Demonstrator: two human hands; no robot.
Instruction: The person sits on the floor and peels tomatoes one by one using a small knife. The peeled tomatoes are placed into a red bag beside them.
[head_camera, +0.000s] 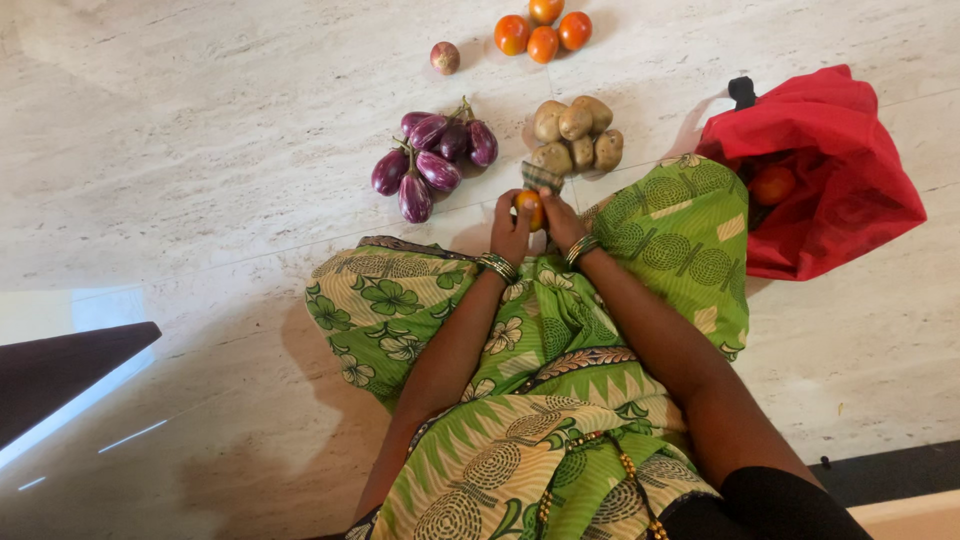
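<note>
Holding: our left hand (510, 228) and right hand (560, 222) both grasp one tomato (529, 206)
Ahead: potatoes (577, 133), aubergines (432, 155), more tomatoes (541, 32)
Right: red bag (830, 170)

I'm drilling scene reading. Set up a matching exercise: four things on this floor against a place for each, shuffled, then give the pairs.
Things:
1. Eggplants
2. Potatoes
3. Red bag
4. Lone onion

Places:
A. Far right, lying open beside the knee
B. Top, just left of the tomato cluster
C. Pile straight beyond the two hands, which hold one tomato between them
D. Purple heap left of the potatoes

Pairs: 1-D, 2-C, 3-A, 4-B
</note>
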